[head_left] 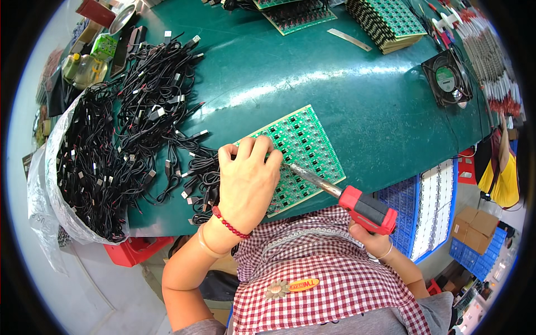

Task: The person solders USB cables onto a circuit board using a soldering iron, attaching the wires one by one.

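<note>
A green circuit board panel (314,146), covered with rows of small black parts, lies at a slant on the table in front of me. Over its left part is my left hand (248,181), its fingers bent and pinched together; what they hold is hidden beneath them. My right hand (369,239) grips a red and black soldering iron (365,209) beside the board's lower right corner. The iron's metal barrel reaches left across the board, its tip close to my left fingertips. Black USB cables (204,173) lie bunched just left of the left hand.
A heap of black cables (151,95) covers the table's left side, partly in a clear plastic bag (53,162). Stacked circuit boards (399,25), a metal ruler (349,39) and a black fan (446,78) lie farther back. Blue crates (413,206) stand off the right edge.
</note>
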`<control>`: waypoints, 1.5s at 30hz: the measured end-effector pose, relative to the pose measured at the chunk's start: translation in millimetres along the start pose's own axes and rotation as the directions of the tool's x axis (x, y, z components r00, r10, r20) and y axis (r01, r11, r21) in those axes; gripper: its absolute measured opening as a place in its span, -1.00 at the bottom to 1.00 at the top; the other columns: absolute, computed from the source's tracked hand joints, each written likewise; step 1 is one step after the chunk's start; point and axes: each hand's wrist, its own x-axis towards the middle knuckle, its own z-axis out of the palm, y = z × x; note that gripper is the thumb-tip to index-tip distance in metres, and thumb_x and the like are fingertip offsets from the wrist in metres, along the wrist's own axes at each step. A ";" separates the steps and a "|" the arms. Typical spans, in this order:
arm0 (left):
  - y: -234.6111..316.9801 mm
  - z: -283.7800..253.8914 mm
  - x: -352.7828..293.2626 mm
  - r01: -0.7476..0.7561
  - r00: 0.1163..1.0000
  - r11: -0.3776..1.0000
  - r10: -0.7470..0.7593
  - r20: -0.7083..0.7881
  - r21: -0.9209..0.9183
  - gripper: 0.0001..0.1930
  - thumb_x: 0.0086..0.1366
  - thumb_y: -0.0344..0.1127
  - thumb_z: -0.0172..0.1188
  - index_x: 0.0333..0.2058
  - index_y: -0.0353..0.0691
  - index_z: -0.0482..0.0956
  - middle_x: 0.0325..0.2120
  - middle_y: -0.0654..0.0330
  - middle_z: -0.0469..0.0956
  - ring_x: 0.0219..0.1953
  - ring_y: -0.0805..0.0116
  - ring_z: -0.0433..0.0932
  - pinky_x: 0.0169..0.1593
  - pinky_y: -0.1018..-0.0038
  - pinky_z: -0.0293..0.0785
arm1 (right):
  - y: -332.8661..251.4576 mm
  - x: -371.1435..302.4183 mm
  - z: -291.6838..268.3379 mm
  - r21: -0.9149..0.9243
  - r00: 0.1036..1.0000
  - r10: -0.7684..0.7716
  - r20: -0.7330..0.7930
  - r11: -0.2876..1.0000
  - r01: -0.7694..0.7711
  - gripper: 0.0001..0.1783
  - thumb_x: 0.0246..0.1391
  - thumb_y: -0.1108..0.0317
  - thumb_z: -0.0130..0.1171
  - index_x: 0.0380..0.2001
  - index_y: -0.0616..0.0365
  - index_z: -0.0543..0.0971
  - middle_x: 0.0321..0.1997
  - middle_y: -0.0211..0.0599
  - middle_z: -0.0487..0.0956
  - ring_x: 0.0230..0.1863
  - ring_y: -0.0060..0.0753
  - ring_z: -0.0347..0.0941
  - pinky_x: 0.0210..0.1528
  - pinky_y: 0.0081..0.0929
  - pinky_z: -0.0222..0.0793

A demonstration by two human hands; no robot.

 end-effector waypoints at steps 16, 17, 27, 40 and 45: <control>0.3 0.3 -1.1 -0.006 1.000 1.000 0.006 -0.004 0.023 -0.87 -0.01 -0.40 0.22 -0.44 -0.12 0.48 -0.31 0.29 0.40 -0.21 0.30 0.39 -0.10 0.27 0.26 | 4.0 1.4 -0.4 0.005 0.972 -0.188 -0.139 0.982 0.191 -0.71 0.13 0.22 0.16 -0.44 0.24 0.41 -0.64 -0.36 0.39 -0.63 -0.53 0.30 -0.57 -0.52 0.25; 0.5 0.2 -1.2 -0.006 1.000 1.000 0.006 -0.005 0.024 -0.87 -0.01 -0.40 0.22 -0.44 -0.12 0.48 -0.31 0.29 0.40 -0.21 0.30 0.39 -0.10 0.27 0.26 | 1.7 2.3 0.6 0.032 0.968 -0.190 -0.167 0.980 0.198 -0.71 0.13 0.22 0.16 -0.45 0.24 0.40 -0.65 -0.36 0.38 -0.64 -0.52 0.29 -0.58 -0.52 0.24; 0.6 0.2 -1.2 -0.018 1.000 0.999 0.019 -0.011 0.035 -0.87 -0.02 -0.39 0.20 -0.43 -0.13 0.49 -0.32 0.27 0.39 -0.20 0.30 0.39 -0.11 0.28 0.25 | 3.4 5.0 0.8 0.089 0.964 -0.206 -0.167 0.971 0.223 -0.63 0.11 0.23 0.18 -0.19 0.31 0.38 -0.65 -0.36 0.35 -0.67 -0.54 0.26 -0.60 -0.53 0.24; 2.8 -3.0 1.7 0.073 0.996 0.997 -0.072 -0.050 0.022 -0.85 -0.05 -0.38 0.25 -0.44 -0.15 0.49 -0.25 0.29 0.43 -0.15 0.30 0.39 -0.02 0.24 0.19 | -26.7 30.6 5.8 0.345 0.920 -0.258 -0.295 0.869 0.354 -0.52 0.13 0.25 0.14 -0.02 0.37 0.31 -0.70 -0.37 0.30 -0.73 -0.55 0.21 -0.67 -0.56 0.23; 1.4 -6.6 3.8 0.096 0.995 0.995 -0.096 0.004 -0.039 -0.83 -0.06 -0.40 0.28 -0.45 -0.16 0.47 -0.29 0.27 0.40 -0.20 0.27 0.38 -0.11 0.33 0.22 | -37.5 38.7 7.7 0.356 0.902 -0.279 -0.329 0.849 0.392 -0.54 0.13 0.23 0.13 -0.06 0.36 0.31 -0.71 -0.39 0.28 -0.74 -0.55 0.20 -0.67 -0.57 0.22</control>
